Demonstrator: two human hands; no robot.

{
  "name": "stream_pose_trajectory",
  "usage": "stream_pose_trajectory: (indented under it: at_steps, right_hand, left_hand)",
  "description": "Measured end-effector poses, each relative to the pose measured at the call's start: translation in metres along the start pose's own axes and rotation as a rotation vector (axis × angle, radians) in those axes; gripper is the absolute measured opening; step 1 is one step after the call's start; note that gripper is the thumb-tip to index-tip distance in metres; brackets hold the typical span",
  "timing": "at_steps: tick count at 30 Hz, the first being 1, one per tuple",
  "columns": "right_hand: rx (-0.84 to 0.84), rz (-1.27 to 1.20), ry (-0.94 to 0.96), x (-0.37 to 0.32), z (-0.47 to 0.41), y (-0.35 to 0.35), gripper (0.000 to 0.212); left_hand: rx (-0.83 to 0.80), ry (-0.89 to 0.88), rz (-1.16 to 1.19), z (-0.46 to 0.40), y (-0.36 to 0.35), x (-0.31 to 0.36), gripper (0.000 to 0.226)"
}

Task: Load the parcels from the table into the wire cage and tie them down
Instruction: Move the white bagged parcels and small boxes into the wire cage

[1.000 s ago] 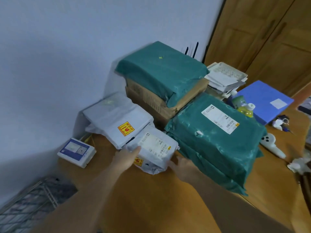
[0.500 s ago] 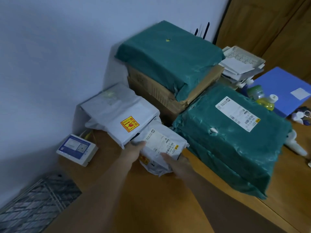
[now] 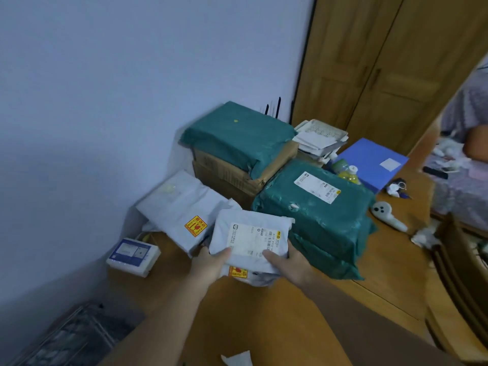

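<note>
A small white mailer parcel [image 3: 250, 236] with a shipping label is lifted just off the wooden table [image 3: 253, 320]. My left hand [image 3: 211, 262] grips its near left edge and my right hand [image 3: 287, 265] its near right edge. Behind it lies a larger white parcel [image 3: 182, 207] with a yellow sticker. A big green parcel [image 3: 317, 217] sits to the right. Another green parcel [image 3: 237, 133] tops stacked cardboard boxes [image 3: 227, 175]. The wire cage [image 3: 71, 336] stands on the floor at the lower left.
A small blue-and-white box [image 3: 133, 256] sits at the table's left end by the wall. A blue folder [image 3: 372, 162], a bottle [image 3: 348, 174], papers [image 3: 319, 136] and small items lie at the right. Another person [image 3: 464, 143] stands at the far right by wooden doors.
Both hands closed on the small white parcel and raised it off the table toward me. The view shifted, showing more of the room on the right.
</note>
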State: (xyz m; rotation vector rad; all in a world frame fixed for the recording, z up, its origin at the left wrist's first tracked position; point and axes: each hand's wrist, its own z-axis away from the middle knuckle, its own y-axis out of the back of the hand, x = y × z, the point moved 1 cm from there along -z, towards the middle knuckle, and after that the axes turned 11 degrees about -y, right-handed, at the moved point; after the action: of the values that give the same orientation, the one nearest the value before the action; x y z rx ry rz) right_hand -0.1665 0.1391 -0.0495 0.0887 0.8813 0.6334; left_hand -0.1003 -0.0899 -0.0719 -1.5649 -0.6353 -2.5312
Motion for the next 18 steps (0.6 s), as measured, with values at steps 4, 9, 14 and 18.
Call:
stream_pose_trajectory:
  at_steps: [4,9,14,18]
  right_hand:
    - [0.053,-0.032,0.086,-0.027,0.073,0.017,0.051]
    - [0.116,-0.023,0.181,-0.058,0.161,0.037,0.046]
    - [0.152,0.003,0.251,-0.083,0.231,0.042,0.048]
    - [0.18,0.008,0.271,-0.094,0.272,0.037,0.051]
  left_hand:
    - [-0.044,-0.14,0.039,0.063,0.019,0.053,0.055]
    - [-0.069,-0.197,0.08,0.128,0.053,0.105,0.077]
    - [-0.093,-0.347,0.02,0.19,0.086,0.143,0.075]
    - [-0.077,-0.414,-0.063,0.239,0.104,0.166,0.036]
